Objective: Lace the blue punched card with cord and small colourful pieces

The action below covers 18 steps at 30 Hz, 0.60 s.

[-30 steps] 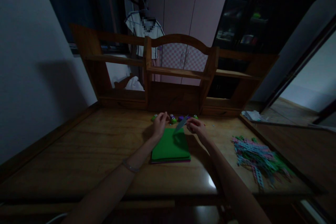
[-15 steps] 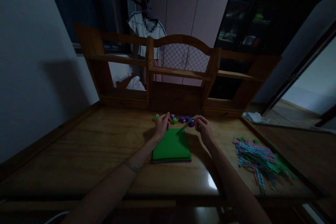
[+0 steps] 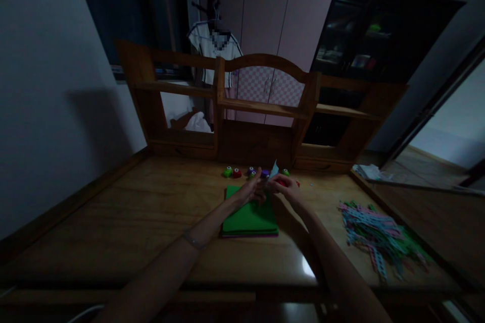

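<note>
Over the upper part of a stack of green sheets [image 3: 250, 218], my right hand [image 3: 285, 186] pinches a thin light-blue strip [image 3: 273, 168] that points upward. My left hand [image 3: 251, 192] is beside it with its fingers apart, close to the strip's lower end; whether it touches the strip is hard to see. Behind the hands lies a row of small toy-like pieces with eyes, among them a green one [image 3: 228, 172], a red one [image 3: 237, 173] and a purple one [image 3: 251, 170].
A loose pile of pink, blue and green strips [image 3: 379, 234] lies on the right of the wooden desk [image 3: 151, 212]. A wooden shelf unit [image 3: 265, 107] rises at the desk's back edge. White tissue-like material [image 3: 369, 171] is at the back right.
My left hand has moved right, toward my right hand, and its fingers have opened. The strip in my right hand has turned more upright. More of the small pieces show.
</note>
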Each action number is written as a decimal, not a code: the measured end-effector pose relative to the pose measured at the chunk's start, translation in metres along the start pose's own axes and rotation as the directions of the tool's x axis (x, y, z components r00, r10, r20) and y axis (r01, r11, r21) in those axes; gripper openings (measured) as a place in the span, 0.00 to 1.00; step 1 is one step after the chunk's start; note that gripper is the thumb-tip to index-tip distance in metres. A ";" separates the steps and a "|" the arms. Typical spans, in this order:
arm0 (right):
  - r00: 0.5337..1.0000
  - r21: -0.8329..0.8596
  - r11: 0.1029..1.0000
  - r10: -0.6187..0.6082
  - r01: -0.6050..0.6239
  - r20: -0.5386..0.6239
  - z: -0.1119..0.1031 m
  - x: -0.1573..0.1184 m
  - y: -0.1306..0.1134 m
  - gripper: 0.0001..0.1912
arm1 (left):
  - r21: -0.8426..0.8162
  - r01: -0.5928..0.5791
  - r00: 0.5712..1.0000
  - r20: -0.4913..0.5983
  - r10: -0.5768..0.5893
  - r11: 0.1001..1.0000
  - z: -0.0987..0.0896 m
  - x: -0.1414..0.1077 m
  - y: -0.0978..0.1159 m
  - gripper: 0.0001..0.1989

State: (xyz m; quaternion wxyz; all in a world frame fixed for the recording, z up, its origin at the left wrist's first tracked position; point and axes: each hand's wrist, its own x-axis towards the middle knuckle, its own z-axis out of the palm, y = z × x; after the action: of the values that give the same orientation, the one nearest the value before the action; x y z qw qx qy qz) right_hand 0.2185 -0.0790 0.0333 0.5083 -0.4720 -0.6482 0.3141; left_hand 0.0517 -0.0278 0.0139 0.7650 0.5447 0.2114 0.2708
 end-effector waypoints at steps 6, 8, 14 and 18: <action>0.984 -0.156 0.984 -0.055 0.081 0.167 0.009 -0.001 0.004 0.10 | 0.089 -0.027 0.997 -0.067 0.033 0.996 -0.004 0.005 -0.005 0.31; 0.976 -0.174 0.978 -0.079 0.115 0.203 0.011 -0.003 0.005 0.10 | 0.163 -0.068 0.995 -0.066 0.079 0.984 -0.003 0.006 -0.008 0.28; 0.985 -0.220 0.970 -0.068 0.102 0.157 0.010 -0.003 0.006 0.13 | 0.165 -0.052 0.977 -0.197 0.084 0.985 -0.006 0.013 -0.016 0.28; 1.000 -0.112 0.994 -0.009 0.010 0.010 0.001 0.003 0.007 0.13 | 0.029 -0.192 0.924 -0.331 0.191 0.981 -0.016 0.016 -0.014 0.25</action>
State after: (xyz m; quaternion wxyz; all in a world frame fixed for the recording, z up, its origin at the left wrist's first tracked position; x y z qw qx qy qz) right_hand 0.2190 -0.0738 0.0276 0.4793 -0.4952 -0.6696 0.2769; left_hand 0.0565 -0.0100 -0.0048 0.6893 0.5079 0.2824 0.4326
